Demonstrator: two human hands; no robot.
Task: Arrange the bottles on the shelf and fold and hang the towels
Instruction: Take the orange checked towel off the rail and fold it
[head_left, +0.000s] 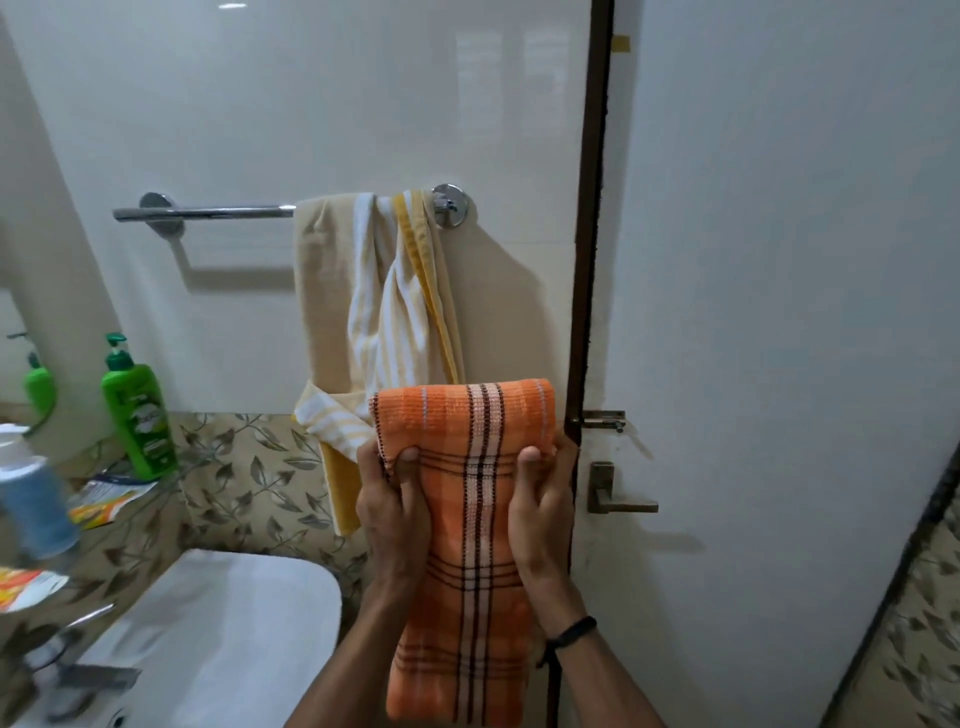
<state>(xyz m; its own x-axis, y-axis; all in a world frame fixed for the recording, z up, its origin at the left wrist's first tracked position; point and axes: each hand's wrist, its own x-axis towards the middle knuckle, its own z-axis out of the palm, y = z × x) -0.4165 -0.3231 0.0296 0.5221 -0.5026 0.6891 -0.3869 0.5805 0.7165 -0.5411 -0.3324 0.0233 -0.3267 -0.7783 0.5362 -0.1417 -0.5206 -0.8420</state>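
Both hands grip the folded orange plaid towel (467, 499): the left hand (395, 499) and right hand (540, 499) pinch it just below its top fold, below the towel bar (208, 212). The fold could slip open if either thumb loosens, or snag the bunched yellow striped towel (384, 301) crowding the bar's right end. A green pump bottle (137, 415) stands on the leaf-patterned counter (249, 478) beside the white sink (234, 623).
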